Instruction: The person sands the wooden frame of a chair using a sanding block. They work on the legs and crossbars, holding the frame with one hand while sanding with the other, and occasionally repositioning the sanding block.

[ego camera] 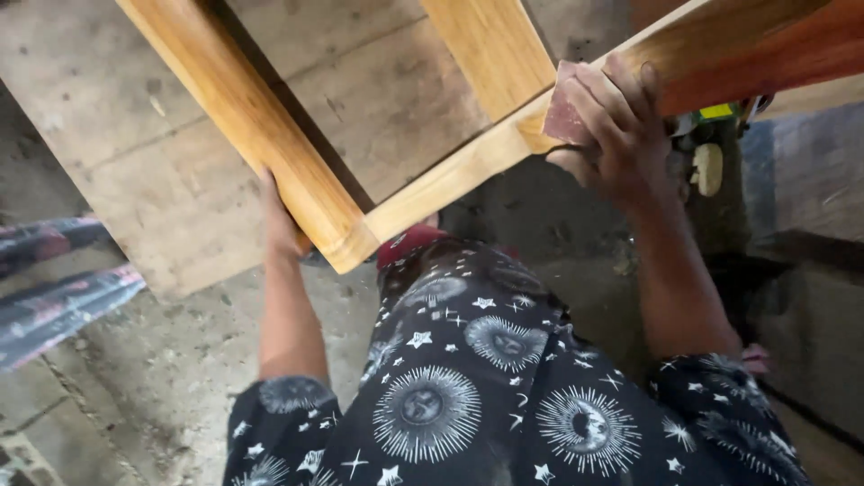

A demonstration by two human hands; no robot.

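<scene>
- Left hand (281, 220): fingers wrapped on the wooden frame's (270, 126) near rail, by its corner.
- Right hand (621, 126): fingers clamped on reddish sandpaper (565, 112), pressed against the frame's cross rail.
- Frame stands over a plank floor (144, 180).

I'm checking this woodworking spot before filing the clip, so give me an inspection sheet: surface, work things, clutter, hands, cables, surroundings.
Surface: rough concrete floor, dusty; a worn flat board lies on it under the work.
Work things: light wooden frame with joined rails, one corner near the person's knee; a reddish-brown sheet of sandpaper pressed on a rail.
Clutter: a small pale object and something yellow-green beside the frame, too unclear to name.
Hands: left hand grips the frame's rail from below; right hand holds the sandpaper against the wood.
Cables: nothing seen.
Surroundings: patterned fabric at the left edge; dark star-and-sun printed clothing on the person.
</scene>
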